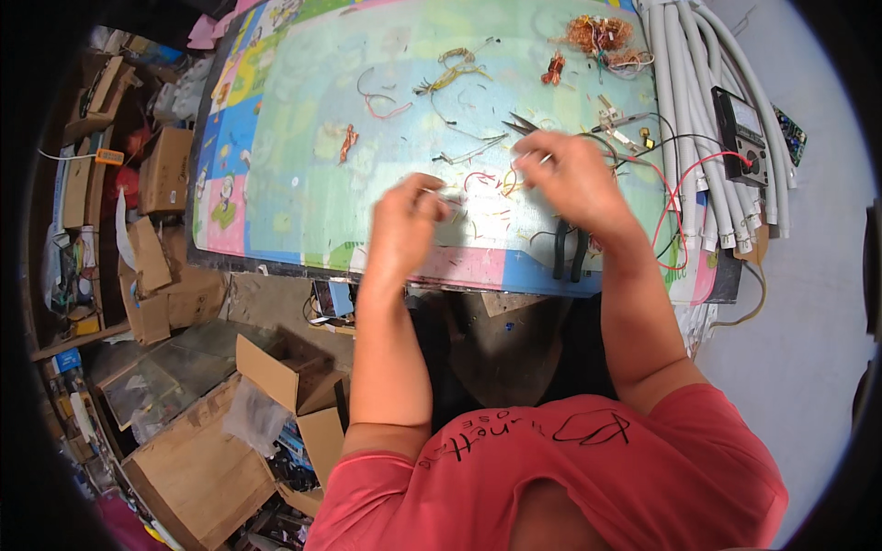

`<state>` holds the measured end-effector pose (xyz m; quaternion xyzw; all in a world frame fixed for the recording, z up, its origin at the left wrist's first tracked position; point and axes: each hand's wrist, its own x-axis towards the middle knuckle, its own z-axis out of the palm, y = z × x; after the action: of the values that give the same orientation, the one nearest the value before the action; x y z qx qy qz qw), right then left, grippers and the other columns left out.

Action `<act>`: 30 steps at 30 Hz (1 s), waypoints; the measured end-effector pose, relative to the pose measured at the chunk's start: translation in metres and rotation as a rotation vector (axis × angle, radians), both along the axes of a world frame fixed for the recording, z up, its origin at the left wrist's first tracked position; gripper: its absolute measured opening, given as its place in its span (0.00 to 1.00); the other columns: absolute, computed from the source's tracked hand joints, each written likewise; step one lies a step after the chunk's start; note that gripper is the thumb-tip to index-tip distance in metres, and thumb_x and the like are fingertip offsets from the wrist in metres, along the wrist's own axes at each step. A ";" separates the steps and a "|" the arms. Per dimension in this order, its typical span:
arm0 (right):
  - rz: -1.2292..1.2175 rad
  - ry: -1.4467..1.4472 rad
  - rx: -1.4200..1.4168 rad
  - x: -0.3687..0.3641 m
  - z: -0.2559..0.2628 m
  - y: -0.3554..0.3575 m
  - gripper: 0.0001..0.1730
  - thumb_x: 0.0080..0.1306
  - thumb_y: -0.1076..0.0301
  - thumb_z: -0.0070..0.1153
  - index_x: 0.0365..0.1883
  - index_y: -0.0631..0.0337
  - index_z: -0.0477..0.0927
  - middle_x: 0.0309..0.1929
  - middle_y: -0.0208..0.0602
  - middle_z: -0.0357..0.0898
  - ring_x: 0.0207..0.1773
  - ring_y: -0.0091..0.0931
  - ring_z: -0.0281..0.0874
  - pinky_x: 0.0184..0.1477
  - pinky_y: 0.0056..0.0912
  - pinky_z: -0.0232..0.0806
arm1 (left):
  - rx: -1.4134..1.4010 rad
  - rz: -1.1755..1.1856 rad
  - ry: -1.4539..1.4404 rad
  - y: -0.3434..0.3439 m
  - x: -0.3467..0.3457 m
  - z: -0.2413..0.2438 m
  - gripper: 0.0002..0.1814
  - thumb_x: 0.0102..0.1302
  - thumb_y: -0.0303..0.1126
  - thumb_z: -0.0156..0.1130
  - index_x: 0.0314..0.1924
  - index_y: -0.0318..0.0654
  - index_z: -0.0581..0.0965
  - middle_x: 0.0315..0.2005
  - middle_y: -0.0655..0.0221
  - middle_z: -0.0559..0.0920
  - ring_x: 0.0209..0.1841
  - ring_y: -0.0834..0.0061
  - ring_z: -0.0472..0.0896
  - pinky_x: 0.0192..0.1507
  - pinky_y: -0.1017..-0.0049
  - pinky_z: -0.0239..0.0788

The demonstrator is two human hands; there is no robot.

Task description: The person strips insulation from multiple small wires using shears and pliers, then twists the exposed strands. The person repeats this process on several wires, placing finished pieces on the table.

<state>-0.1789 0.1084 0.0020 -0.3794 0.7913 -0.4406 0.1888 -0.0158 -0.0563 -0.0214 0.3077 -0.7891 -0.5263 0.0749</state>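
Note:
My left hand point(408, 220) hovers over the near part of the mat, thumb and fingers drawn together. Something thin shows at its fingertips, too small to tell whether it is held. To the right, my right hand point(575, 175) has its fingers curled, with a small shiny bit at them; its grip is hidden. Scissor blades point(521, 124) poke out just beyond that hand. Short pieces of red wire point(482, 180) and a yellow wire loop point(510, 183) lie between my hands. Dark plier handles point(570, 251) rest below my right hand, their upper end partly hidden.
A patterned mat point(303, 138) covers the table. Farther off lie copper wire bundles point(598, 33) and yellow wires point(451, 77). An analog multimeter point(743, 138) with red and black leads rests on white corrugated tubes point(679, 89) at right. Cardboard boxes point(275, 372) stand left on the floor.

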 end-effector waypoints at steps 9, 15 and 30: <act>-0.262 0.122 0.070 -0.017 0.008 0.023 0.11 0.62 0.66 0.55 0.34 0.66 0.81 0.30 0.49 0.81 0.34 0.42 0.80 0.39 0.39 0.69 | -0.925 0.355 -0.208 -0.135 0.002 -0.012 0.16 0.61 0.34 0.61 0.47 0.35 0.78 0.44 0.54 0.81 0.43 0.59 0.81 0.44 0.65 0.72; -0.265 0.080 0.109 -0.019 0.007 0.024 0.10 0.62 0.66 0.55 0.34 0.64 0.81 0.31 0.49 0.81 0.36 0.43 0.80 0.40 0.41 0.69 | -0.992 0.119 -0.515 -0.147 -0.025 -0.056 0.21 0.59 0.37 0.63 0.52 0.41 0.77 0.54 0.54 0.76 0.51 0.55 0.77 0.47 0.61 0.71; -0.245 0.244 0.485 -0.055 -0.035 0.082 0.11 0.59 0.65 0.51 0.26 0.64 0.79 0.28 0.51 0.79 0.35 0.48 0.77 0.39 0.48 0.68 | -0.901 0.147 -0.214 -0.150 -0.119 -0.106 0.10 0.64 0.33 0.56 0.33 0.33 0.79 0.29 0.53 0.84 0.33 0.56 0.83 0.37 0.61 0.73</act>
<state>-0.2342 0.1904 -0.0331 -0.2751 0.9303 -0.2092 0.1229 -0.1345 -0.2060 -0.1272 0.3520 -0.9184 -0.0897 0.1565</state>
